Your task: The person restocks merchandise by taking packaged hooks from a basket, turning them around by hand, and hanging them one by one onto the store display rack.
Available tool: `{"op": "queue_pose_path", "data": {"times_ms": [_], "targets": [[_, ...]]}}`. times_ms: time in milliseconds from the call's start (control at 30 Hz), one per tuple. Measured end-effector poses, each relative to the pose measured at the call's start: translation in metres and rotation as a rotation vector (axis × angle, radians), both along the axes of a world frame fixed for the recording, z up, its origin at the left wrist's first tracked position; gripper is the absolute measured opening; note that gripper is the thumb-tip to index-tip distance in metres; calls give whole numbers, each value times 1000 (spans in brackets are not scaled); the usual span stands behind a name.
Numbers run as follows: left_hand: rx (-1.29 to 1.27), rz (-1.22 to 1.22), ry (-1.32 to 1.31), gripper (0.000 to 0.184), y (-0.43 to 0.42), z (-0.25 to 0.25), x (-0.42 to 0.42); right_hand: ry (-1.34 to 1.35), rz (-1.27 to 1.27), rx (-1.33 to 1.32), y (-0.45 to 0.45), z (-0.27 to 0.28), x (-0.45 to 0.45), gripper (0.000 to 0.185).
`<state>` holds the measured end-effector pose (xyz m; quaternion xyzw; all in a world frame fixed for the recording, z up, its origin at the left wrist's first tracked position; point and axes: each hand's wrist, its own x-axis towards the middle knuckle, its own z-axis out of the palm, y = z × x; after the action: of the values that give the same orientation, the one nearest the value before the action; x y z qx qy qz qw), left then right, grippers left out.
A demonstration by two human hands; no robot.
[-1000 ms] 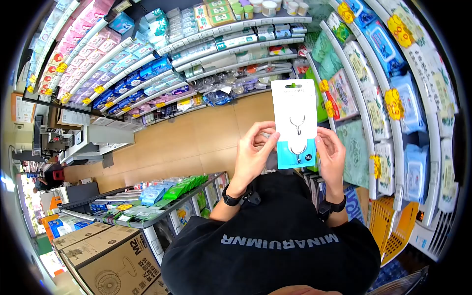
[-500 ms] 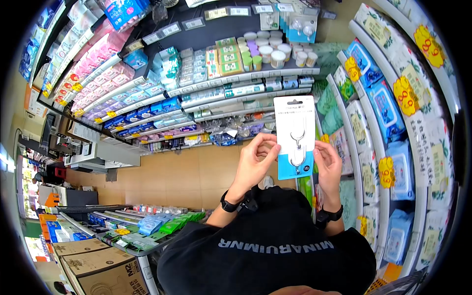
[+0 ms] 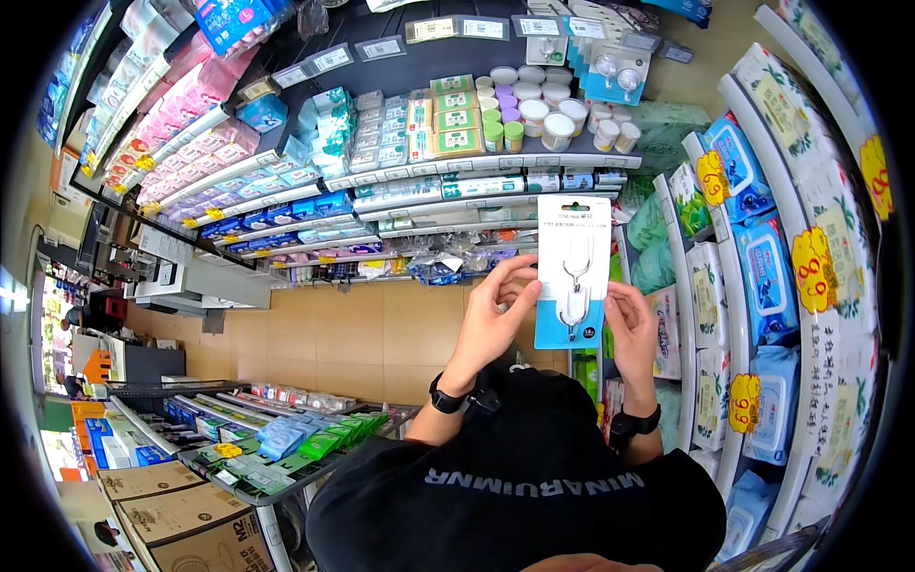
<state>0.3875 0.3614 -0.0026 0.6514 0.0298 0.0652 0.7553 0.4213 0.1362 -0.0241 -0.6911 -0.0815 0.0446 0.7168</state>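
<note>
A white and blue card pack of hooks point(image 3: 574, 248) is held upright in front of my chest, its printed face toward me. Two clear hooks with metal ends sit one above the other on it, and a hang slot is cut near the top. My left hand point(image 3: 498, 310) pinches the card's left edge between thumb and curled fingers. On the opposite side, my right hand point(image 3: 631, 324) grips the right edge at the blue lower part. Both wrists wear black bands.
Shelves ahead hold white jars point(image 3: 558, 131), boxed goods and pink packs point(image 3: 186, 86). Close on my right, a shelf carries blue wipe packs point(image 3: 768, 276). At lower left stand a low display rack point(image 3: 286, 443) and cardboard boxes point(image 3: 186, 515). Tan floor point(image 3: 334, 338) lies between.
My view has shifted slightly, so the shelves ahead and on the right appear farther right. Both hands keep hold of the hook pack, which has barely moved in view.
</note>
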Motion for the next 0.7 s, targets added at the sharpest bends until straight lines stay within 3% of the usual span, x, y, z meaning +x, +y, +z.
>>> {"op": "queue_pose_path", "data": {"times_ms": [200, 700], "targets": [[-37, 36, -28, 33, 16, -18, 43, 15, 19, 23, 18, -1, 37, 20], [-16, -51, -78, 25, 61, 10, 252, -86, -51, -48, 64, 1, 207, 18]]}}
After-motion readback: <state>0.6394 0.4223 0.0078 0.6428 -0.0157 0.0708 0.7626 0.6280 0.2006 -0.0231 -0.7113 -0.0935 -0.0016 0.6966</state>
